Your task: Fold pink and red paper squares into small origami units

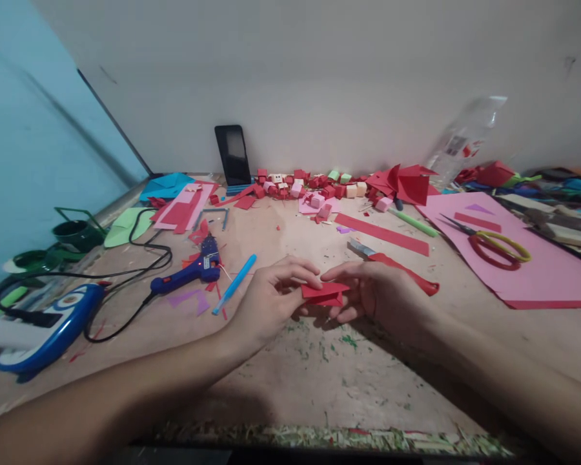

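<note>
A small piece of folded red paper (325, 294), with layered flaps, is held just above the table between my hands. My left hand (277, 292) pinches its left end between thumb and fingers. Curled around the right side is my right hand (380, 287), its fingertips against the paper's upper edge and underside; part of its grip is hidden. Just beyond my right hand lies a utility knife with a red handle (409, 274). A light blue pen-like stick (236, 283) rests left of my left hand, near a blue hot glue gun (201, 266).
Small red, pink and pale paper cubes (314, 192) line the back, beside a leaning phone (233, 155). At right, scissors (498, 247) lie on pink sheets (552, 278). A red paper strip (382, 234) lies ahead. A black cord (126, 332) and blue-white power strip (62, 329) occupy the left.
</note>
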A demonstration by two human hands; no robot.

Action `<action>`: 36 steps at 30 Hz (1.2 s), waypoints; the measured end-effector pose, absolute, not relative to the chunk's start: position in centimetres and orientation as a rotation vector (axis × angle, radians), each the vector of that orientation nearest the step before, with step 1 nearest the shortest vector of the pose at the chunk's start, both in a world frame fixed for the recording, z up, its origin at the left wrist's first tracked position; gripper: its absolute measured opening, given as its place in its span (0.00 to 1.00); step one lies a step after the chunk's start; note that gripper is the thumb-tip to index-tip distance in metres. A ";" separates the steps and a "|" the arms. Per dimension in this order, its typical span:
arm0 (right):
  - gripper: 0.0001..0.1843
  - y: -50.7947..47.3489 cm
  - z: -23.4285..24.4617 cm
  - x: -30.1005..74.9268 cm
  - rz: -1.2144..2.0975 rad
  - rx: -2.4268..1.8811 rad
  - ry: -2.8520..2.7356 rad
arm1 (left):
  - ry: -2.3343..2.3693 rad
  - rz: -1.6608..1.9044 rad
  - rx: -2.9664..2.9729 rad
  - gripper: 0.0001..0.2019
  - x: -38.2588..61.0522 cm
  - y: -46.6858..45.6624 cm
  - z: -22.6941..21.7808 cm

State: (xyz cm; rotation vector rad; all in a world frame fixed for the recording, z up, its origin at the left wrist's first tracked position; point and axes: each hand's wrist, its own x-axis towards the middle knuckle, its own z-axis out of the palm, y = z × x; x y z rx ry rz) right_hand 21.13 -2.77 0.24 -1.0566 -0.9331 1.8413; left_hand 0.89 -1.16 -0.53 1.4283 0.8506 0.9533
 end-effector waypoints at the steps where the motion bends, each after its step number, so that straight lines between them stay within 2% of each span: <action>1: 0.13 -2.7 0.2 21.2 1.837 -1.100 -0.954 | 0.857 0.956 1.468 0.04 0.9 -1.1 -0.5; 11: 0.17 -2.5 -0.3 21.4 1.624 -1.190 -1.083 | 0.854 0.823 1.356 0.16 0.8 -1.7 0.0; 18: 0.17 -2.8 0.0 21.3 1.563 -1.208 -1.202 | 0.909 0.796 1.409 0.10 1.3 -1.5 -0.1; 23: 0.19 -2.7 0.2 21.3 1.647 -1.217 -1.202 | 0.914 0.783 1.428 0.10 1.2 -1.4 -0.1; 32: 0.16 -2.9 0.0 21.2 1.442 -1.306 -1.329 | 0.944 0.771 1.443 0.11 1.0 -0.9 -0.5; 36: 0.16 -2.8 0.0 21.4 1.469 -1.300 -1.376 | 0.947 0.790 1.486 0.10 1.0 -1.1 -0.3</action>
